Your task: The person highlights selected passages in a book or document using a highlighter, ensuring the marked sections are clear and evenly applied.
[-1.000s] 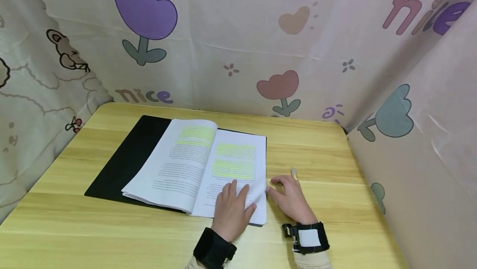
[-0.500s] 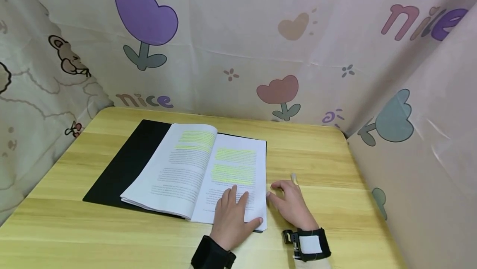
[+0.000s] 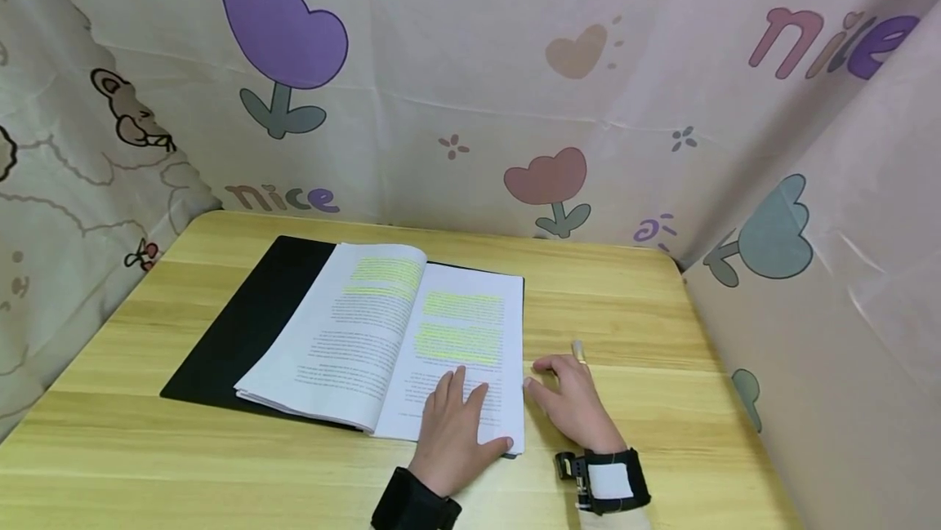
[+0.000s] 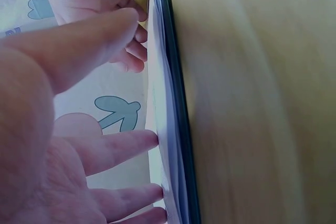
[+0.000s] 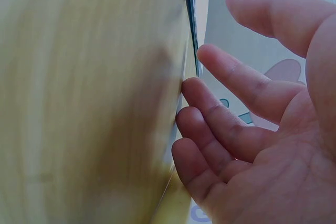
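Observation:
An open book of printed white pages [image 3: 353, 350] with yellow-highlighted lines lies in a black cover [image 3: 243, 334] on the wooden table. My left hand [image 3: 452, 436] rests on the lower right page [image 3: 470, 399], fingers spread and thumb near its bottom right corner. In the left wrist view, fingertips [image 4: 149, 139] touch the page. My right hand [image 3: 577, 403] rests just right of the book, fingers loosely bent, thumb near the page edge. The right wrist view shows nothing in its palm. A small pale tip with a gold-coloured band [image 3: 578, 352] shows just beyond its knuckles.
The wooden table [image 3: 625, 293] extends on all sides of the book. Patterned cloth [image 3: 441, 64] with flowers, hearts and lettering hangs behind the table and along both sides. Black straps [image 3: 617, 481] are round both wrists.
My left thumb has slid outward to the page's lower right corner, and the bulge in the page there has flattened. My right hand stays beside the book. The head view has tilted slightly.

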The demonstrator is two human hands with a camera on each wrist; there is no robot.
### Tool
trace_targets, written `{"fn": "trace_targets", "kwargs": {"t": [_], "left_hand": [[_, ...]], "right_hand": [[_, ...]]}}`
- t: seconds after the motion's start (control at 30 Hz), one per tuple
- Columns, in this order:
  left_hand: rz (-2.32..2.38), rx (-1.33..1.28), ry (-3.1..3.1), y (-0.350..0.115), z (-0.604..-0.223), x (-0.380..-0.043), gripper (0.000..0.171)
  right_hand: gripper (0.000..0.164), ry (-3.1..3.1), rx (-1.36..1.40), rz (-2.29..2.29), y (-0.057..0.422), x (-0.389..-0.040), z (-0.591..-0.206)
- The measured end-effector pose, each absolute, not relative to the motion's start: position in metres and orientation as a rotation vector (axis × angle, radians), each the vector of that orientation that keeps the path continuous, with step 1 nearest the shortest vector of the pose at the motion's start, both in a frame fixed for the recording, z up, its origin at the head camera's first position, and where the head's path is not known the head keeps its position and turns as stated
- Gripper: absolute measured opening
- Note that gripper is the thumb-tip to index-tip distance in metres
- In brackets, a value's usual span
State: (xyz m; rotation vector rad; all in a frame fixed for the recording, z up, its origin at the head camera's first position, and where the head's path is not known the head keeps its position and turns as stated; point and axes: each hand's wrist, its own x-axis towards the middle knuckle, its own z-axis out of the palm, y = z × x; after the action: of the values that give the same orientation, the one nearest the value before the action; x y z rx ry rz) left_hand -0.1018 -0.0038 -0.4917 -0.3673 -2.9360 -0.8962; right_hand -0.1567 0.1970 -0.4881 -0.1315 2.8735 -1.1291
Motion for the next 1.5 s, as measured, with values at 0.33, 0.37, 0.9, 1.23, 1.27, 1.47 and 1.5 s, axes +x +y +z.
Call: {"fn": "trace_targets", "kwargs": {"t": [0.33,0.37,0.9,1.23,1.27,1.47,1.5], "left_hand": [[-0.937,-0.389,-2.929,-0.0071,-0.4922,-0.1014,0.076],[-0.943,-0.391,-2.929,-0.0074,-0.4924,-0.1010,0.076],[-0.949,-0.434,-2.937,-0.0100,-0.4941,-0.0976,0.076],[-0.910,-0.443,-2.928,-0.0093,-0.4965,-0.0964,0.079],[-0.907,-0.442,-2.926,-0.0092,-0.4965,-0.0967,0.079],[-0.929,-0.436,-2.931,-0.0090,-0.4951,-0.0964,0.079],[-0.931,-0.436,-2.934,-0.0089,-0.4949,-0.0965,0.079]], "right_hand": [[0.035,2.887,-0.151,-1.123,0.1959,-0.1578,-0.4879],[0.035,2.882,-0.141,-1.123,0.1959,-0.1578,-0.4879],[0.034,2.868,-0.126,-1.125,0.1955,-0.1557,-0.4887],[0.033,2.884,-0.136,-1.116,0.1948,-0.1540,-0.4898],[0.033,2.885,-0.140,-1.118,0.1946,-0.1540,-0.4896],[0.032,2.892,-0.156,-1.117,0.1953,-0.1550,-0.4902],[0.032,2.892,-0.155,-1.117,0.1955,-0.1552,-0.4902]]}}
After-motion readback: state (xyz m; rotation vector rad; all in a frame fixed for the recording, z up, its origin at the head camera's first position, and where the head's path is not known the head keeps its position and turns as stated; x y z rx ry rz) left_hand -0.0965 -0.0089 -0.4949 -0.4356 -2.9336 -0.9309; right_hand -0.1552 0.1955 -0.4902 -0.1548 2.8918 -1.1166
